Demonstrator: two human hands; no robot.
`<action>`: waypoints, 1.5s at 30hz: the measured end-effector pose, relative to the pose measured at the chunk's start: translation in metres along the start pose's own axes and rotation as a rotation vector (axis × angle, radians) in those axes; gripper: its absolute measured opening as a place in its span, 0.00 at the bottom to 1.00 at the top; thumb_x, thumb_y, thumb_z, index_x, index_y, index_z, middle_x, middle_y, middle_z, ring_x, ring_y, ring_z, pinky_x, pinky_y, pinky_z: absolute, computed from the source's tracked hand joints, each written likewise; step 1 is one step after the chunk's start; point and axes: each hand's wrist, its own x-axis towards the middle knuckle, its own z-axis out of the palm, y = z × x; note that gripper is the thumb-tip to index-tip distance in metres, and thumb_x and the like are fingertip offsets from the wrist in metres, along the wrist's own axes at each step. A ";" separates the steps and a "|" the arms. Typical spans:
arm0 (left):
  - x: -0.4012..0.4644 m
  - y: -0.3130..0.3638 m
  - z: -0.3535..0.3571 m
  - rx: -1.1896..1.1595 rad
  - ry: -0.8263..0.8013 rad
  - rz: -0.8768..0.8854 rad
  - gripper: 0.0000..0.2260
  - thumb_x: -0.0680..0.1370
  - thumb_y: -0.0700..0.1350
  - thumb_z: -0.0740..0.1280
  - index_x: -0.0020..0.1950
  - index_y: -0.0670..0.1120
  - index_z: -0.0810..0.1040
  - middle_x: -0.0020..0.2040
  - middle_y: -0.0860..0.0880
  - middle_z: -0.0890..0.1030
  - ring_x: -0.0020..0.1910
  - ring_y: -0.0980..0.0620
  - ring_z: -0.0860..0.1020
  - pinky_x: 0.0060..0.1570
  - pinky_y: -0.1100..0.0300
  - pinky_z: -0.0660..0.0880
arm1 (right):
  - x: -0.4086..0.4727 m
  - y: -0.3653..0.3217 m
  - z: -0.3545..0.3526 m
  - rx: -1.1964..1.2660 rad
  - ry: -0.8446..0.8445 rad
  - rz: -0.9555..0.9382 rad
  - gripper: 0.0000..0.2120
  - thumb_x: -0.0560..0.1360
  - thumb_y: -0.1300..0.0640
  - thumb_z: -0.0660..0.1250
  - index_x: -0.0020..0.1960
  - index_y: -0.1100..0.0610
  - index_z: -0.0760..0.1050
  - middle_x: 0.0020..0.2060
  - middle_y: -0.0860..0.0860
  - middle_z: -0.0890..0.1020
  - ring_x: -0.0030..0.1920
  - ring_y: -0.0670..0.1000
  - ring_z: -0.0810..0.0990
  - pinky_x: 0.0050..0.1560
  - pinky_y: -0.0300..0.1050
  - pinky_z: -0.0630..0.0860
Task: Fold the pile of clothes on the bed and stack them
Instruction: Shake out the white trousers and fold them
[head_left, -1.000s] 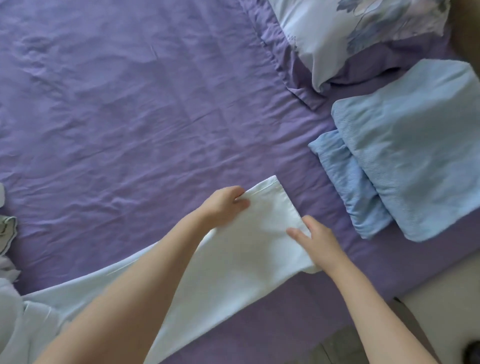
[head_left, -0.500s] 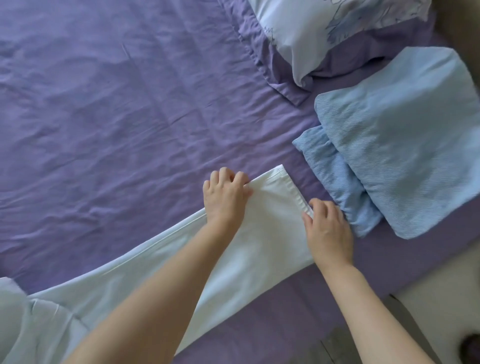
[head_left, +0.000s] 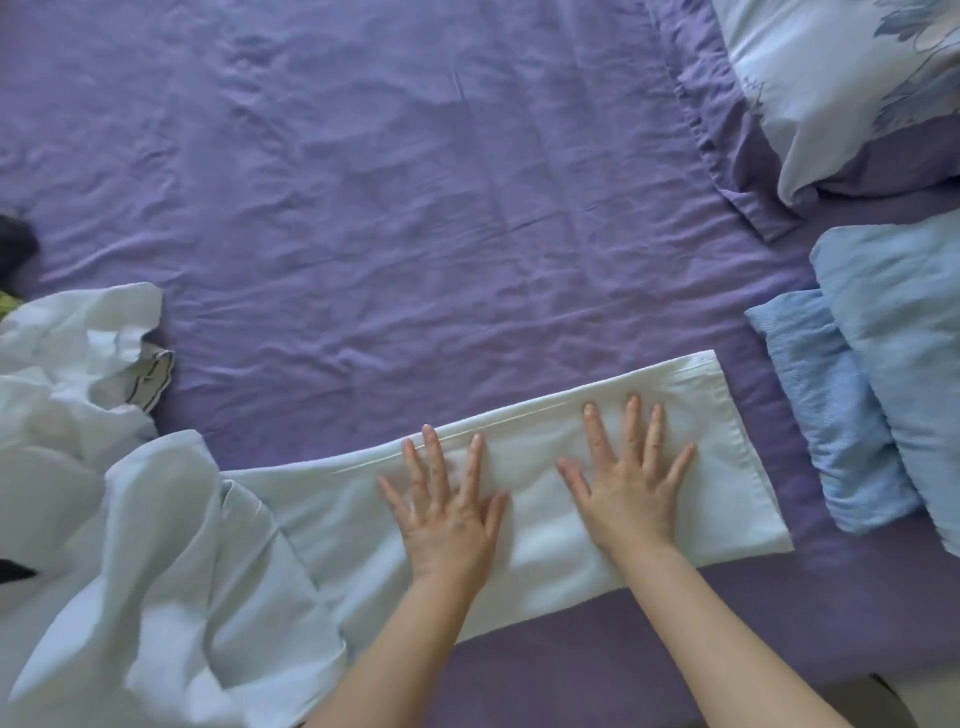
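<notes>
Both hands flat, fingers spread, grasping nothing: left hand (head_left: 448, 512) and right hand (head_left: 626, 491) press the pale trousers (head_left: 545, 525), laid along the bed's (head_left: 415, 208) near edge. Advice: smooth outward toward the hem, seams aligned, before folding.

You find no readable text, label, brand, number or sign anywhere in the head view. The pillowcase (head_left: 831, 78) at far right carries only a blue floral print, and the cloth (head_left: 150, 371) at left shows only dark stripes, no lettering.
</notes>
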 end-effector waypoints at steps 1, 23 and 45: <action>0.002 -0.008 0.002 0.007 -0.020 -0.012 0.29 0.74 0.64 0.50 0.74 0.58 0.57 0.77 0.38 0.55 0.76 0.36 0.53 0.67 0.30 0.52 | -0.006 -0.013 0.000 0.024 -0.001 -0.049 0.33 0.74 0.34 0.45 0.76 0.46 0.54 0.76 0.60 0.54 0.75 0.65 0.51 0.65 0.77 0.50; -0.040 -0.265 -0.067 -0.012 0.286 0.153 0.16 0.62 0.35 0.78 0.48 0.45 0.84 0.58 0.39 0.80 0.60 0.36 0.77 0.55 0.34 0.73 | -0.052 -0.219 0.039 -0.241 -0.153 -0.437 0.29 0.78 0.36 0.43 0.76 0.41 0.42 0.76 0.51 0.38 0.75 0.57 0.34 0.68 0.71 0.38; 0.016 -0.356 -0.132 -0.750 0.004 0.092 0.13 0.76 0.38 0.67 0.60 0.44 0.76 0.56 0.44 0.76 0.56 0.49 0.74 0.53 0.65 0.65 | -0.056 -0.375 -0.028 1.117 -0.548 -0.081 0.38 0.76 0.54 0.67 0.77 0.45 0.47 0.70 0.55 0.68 0.67 0.49 0.71 0.59 0.41 0.69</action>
